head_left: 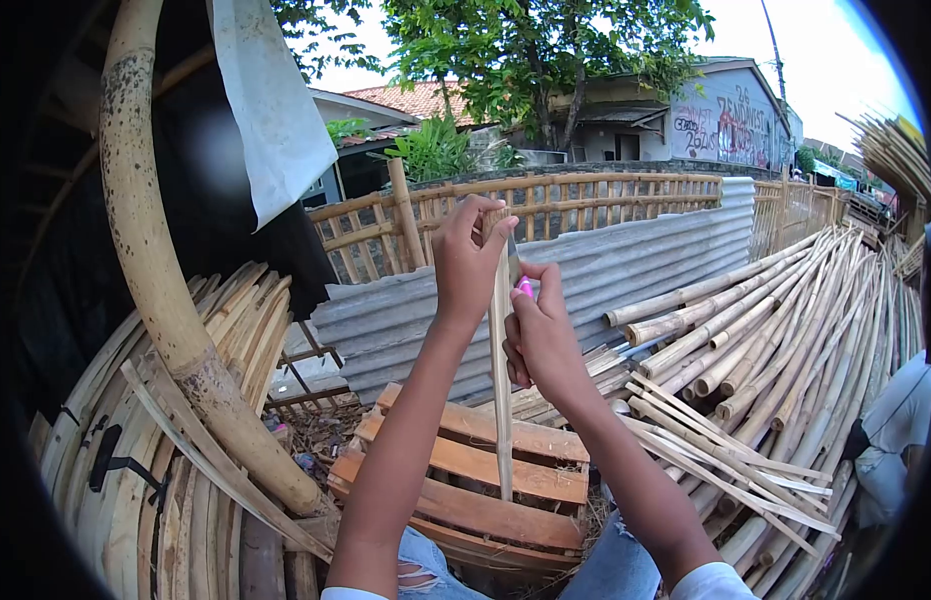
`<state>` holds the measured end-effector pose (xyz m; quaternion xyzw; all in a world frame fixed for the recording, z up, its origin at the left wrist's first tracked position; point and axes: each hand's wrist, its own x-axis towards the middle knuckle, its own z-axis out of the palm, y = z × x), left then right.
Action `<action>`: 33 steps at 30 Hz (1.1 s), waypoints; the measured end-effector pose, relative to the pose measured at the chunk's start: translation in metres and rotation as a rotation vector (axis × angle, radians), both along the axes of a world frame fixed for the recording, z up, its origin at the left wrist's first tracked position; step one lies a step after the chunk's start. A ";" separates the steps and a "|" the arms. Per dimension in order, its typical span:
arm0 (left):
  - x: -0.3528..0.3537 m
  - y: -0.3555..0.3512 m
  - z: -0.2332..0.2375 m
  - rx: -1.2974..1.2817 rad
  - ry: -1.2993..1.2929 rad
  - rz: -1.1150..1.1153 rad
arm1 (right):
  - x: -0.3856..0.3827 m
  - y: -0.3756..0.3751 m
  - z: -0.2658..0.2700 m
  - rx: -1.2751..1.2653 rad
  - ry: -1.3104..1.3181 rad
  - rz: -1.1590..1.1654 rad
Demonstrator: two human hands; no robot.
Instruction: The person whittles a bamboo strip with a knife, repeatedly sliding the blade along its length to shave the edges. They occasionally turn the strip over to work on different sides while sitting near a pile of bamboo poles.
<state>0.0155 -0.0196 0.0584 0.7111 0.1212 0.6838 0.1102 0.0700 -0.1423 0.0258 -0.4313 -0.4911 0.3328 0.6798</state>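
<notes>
A long split bamboo strip (503, 400) stands nearly upright before me, its lower end over an orange-brown slatted wooden bench (546, 480). Around the strip's top end my left hand (468, 258) is closed, thumb and fingers pinching it. My right hand (548, 338) grips a knife (527, 287) by its pink handle, lower down on the right side of the strip. The blade points up and lies along the strip's edge, just below my left thumb. The curled fingers of the right hand partly cover the handle and overlap the strip's middle.
Bamboo poles (776, 330) lie piled on the right, with thin split strips (736, 465) on top. A thick bamboo post (151, 220) and more split bamboo (216, 490) stand left. Corrugated metal sheeting (626, 265) runs ahead. A crouching person (896, 420) is at far right.
</notes>
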 end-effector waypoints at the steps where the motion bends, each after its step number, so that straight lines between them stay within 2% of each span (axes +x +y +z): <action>1: -0.003 -0.001 0.000 -0.035 0.044 0.052 | 0.001 0.000 -0.010 -0.043 -0.040 -0.008; 2: -0.004 -0.003 0.000 -0.042 0.037 0.047 | 0.006 -0.001 -0.012 -0.050 -0.047 -0.013; 4: -0.004 -0.007 0.003 -0.086 0.060 -0.011 | 0.016 -0.004 -0.005 -0.045 0.088 0.157; 6: 0.007 -0.009 0.003 -0.040 0.052 0.034 | 0.014 -0.004 0.005 0.032 0.114 0.136; 8: 0.011 -0.011 0.000 -0.014 0.064 0.081 | 0.000 -0.002 0.001 0.097 0.173 -0.011; 10: 0.013 -0.013 0.000 -0.015 0.016 0.072 | -0.004 -0.007 -0.011 0.053 0.178 -0.047; 14: 0.012 -0.013 0.002 0.001 0.051 0.100 | 0.014 -0.004 0.012 0.003 0.126 0.088; 16: 0.017 -0.011 0.003 0.004 0.031 0.098 | 0.007 0.008 0.004 0.041 0.069 -0.112; 18: 0.016 -0.013 -0.001 0.013 0.004 0.096 | 0.001 0.002 -0.010 0.055 -0.056 -0.145; 20: 0.011 -0.014 0.002 -0.038 0.029 0.030 | 0.015 -0.012 0.002 -0.044 0.007 -0.001; 21: 0.014 -0.014 0.001 -0.038 0.019 0.027 | 0.015 -0.008 0.007 -0.043 0.014 -0.003; 23: 0.020 -0.012 0.002 -0.048 0.004 0.018 | 0.008 -0.003 0.008 0.027 0.034 -0.124; 24: 0.022 -0.012 -0.001 -0.053 -0.021 0.013 | 0.009 0.026 -0.032 0.135 -0.186 -0.336; 26: 0.016 -0.011 -0.001 -0.041 -0.019 0.053 | 0.007 0.005 -0.044 0.025 -0.194 -0.205; 27: 0.014 -0.010 -0.001 -0.025 -0.010 0.054 | 0.011 -0.004 -0.027 0.036 -0.202 -0.206; 29: 0.013 -0.012 -0.001 -0.091 0.006 -0.025 | 0.014 -0.023 0.006 -0.138 -0.139 -0.070; 30: 0.014 -0.012 -0.001 -0.096 0.012 -0.026 | 0.015 -0.012 -0.004 -0.143 -0.133 -0.071; 32: 0.014 -0.011 -0.002 -0.116 -0.030 -0.133 | 0.014 0.020 -0.035 0.093 -0.252 -0.295; 33: 0.011 -0.011 -0.003 -0.155 -0.052 -0.171 | 0.002 0.007 -0.048 -0.142 -0.041 -0.111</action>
